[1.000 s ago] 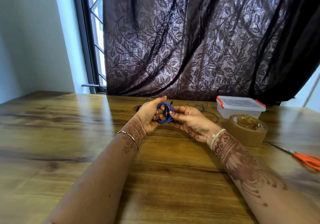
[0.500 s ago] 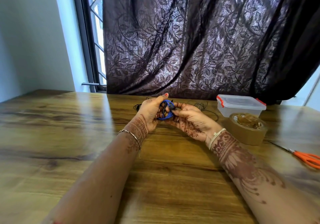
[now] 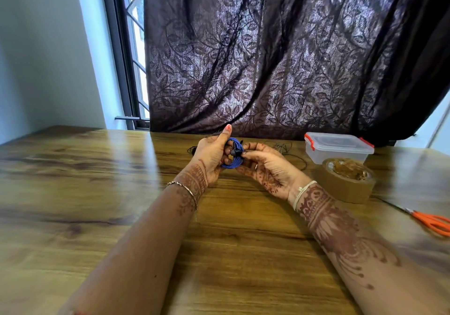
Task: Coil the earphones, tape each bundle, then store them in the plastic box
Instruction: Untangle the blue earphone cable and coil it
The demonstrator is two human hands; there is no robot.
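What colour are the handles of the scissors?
Orange. The scissors show in the head view, the only one there is, at the far right.

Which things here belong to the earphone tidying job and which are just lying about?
Job: coiled blue earphone cable; brown packing tape roll; clear plastic box with red clips; loose dark earphone wires; orange-handled scissors, likely for tape.
Just there: dark leaf-patterned curtain; window.

Spreading across whole scene as glossy wooden table (image 3: 73,193), reflecting window light at far left. Bearing clear plastic box (image 3: 338,148) far right, red-clipped lid on. Bearing brown tape roll (image 3: 345,183) lying flat just beside box, nearer. Bearing orange scissors (image 3: 433,222) at right edge. Bearing loose dark earphone cables (image 3: 283,147) far middle.
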